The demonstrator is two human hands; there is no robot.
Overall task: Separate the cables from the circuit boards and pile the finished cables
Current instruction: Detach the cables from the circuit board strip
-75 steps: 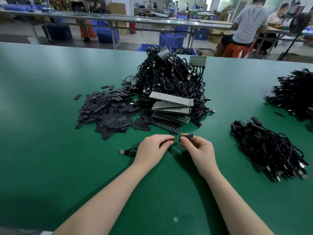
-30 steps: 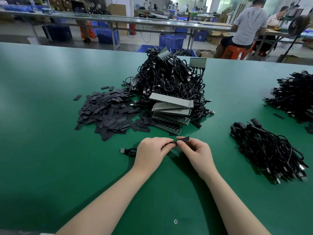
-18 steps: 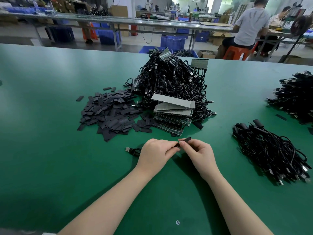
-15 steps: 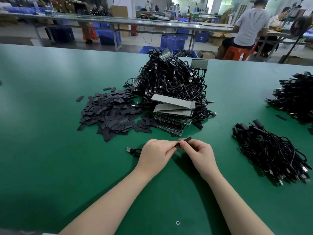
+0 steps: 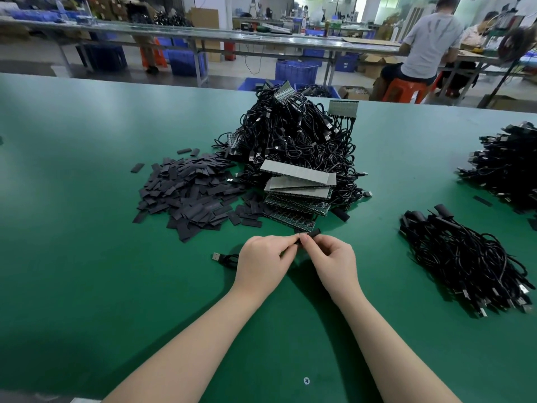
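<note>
My left hand (image 5: 263,261) and my right hand (image 5: 331,258) meet at the fingertips over the green table. Between them sits a short black sleeve (image 5: 313,233), pinched by my right thumb and fingers. My left hand pinches the black cable (image 5: 225,258), whose USB plug lies on the table to the left. Behind my hands stands a stack of circuit boards (image 5: 299,196). Further back is a tall tangle of black cables on boards (image 5: 293,135). A bundle of finished cables (image 5: 465,260) lies at the right.
A flat heap of black sleeve pieces (image 5: 189,193) spreads left of the boards. Another cable pile (image 5: 508,167) sits at the far right edge. Beyond the table's far edge are benches, blue crates and a seated person (image 5: 427,45).
My hands have drawn closer together, and the black sleeve has slid over the cable end toward my left fingers. The piles have not moved.
</note>
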